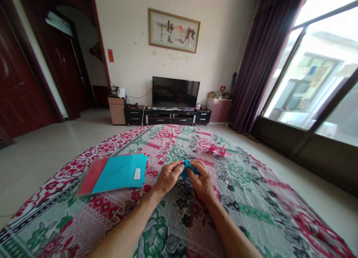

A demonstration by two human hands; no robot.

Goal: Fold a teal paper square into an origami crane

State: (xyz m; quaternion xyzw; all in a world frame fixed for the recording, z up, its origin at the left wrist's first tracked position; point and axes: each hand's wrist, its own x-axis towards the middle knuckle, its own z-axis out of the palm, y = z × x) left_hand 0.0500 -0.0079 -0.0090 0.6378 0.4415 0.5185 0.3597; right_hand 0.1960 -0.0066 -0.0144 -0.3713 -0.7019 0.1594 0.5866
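A small piece of folded blue paper [185, 172] is held between both hands above the patterned tablecloth [240, 172]. My left hand [169, 176] pinches its left edge with thumb and fingertips. On the other side, my right hand [203, 178] grips the paper, thumb in front and fingers curled behind. The fingers cover much of the paper, so its full shape is hidden. Beyond my right hand lie pink folded paper cranes [219, 150]. Left of my hands are flat blue sheets [120, 172] with a white label, overlapping red sheets [91, 176] in a clear sleeve.
The round table fills the foreground. Past its far edge, a television [176, 92] stands on a low black cabinet [170, 118]. A framed picture [173, 30] hangs above. Purple curtains [246, 64] and a large window [321, 75] are at the right, dark red doors [22, 75] at the left.
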